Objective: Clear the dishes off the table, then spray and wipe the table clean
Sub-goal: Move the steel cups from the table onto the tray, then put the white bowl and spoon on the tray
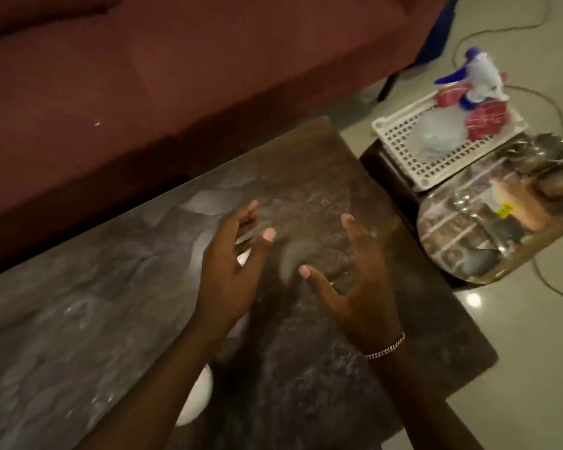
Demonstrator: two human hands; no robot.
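Observation:
A dark glossy marble table fills the middle of the view. Both my hands hover just above its right half, palms facing each other and fingers spread. My left hand holds nothing. My right hand, with a chain bracelet at the wrist, also holds nothing. To the right, on a lower side table, a round steel tray carries stacked metal dishes. Behind it a white perforated basket holds a spray bottle with a blue trigger and a red cloth.
A maroon sofa runs along the table's far edge. Cables trail over the pale tiled floor at right. A white glare or pale object shows under my left forearm; I cannot tell which.

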